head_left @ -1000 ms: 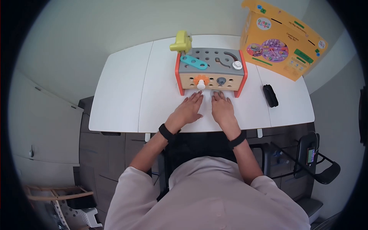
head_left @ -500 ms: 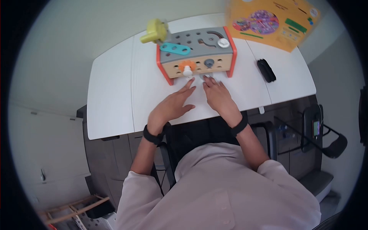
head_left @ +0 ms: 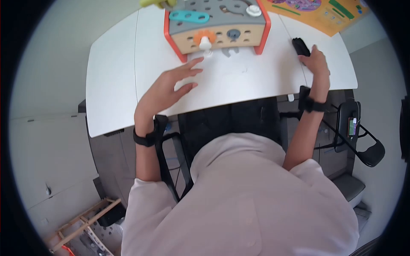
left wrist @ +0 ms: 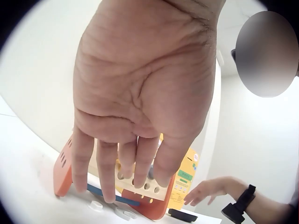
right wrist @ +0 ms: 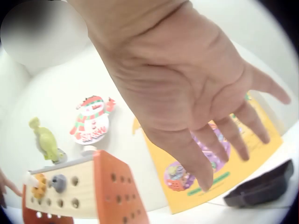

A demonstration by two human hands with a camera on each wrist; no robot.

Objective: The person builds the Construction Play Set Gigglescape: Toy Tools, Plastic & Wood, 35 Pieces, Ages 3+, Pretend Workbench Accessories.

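My left hand (head_left: pixel 164 90) hovers over the table's front left part, fingers extended and thumb apart, holding nothing. Its fingertips point at a small white piece (head_left: pixel 207 53) lying in front of the toy workbench (head_left: pixel 220 38). Beside that piece lies a grey wrench-shaped piece (head_left: pixel 230 52), partly under the workbench. Over on the right, my right hand (head_left: pixel 317 63) is at a black case (head_left: pixel 301 46), overlapping its near end in the head view. The right wrist view shows that hand's fingers spread above the black case (right wrist: pixel 261 186), not wrapped round it.
A yellow toy carton (head_left: pixel 329 15) stands behind the case. On the workbench are a turquoise strip (head_left: pixel 189 16), an orange gear (head_left: pixel 205 37), a grey knob (head_left: pixel 233 34) and a yellow-green part (head_left: pixel 158 3). A snowman decoration (right wrist: pixel 92 121) shows on the wall.
My right hand has left the workbench's front and swung right to the black case. My left hand has drawn back and left. The head view has tilted down, shifting the table upward.
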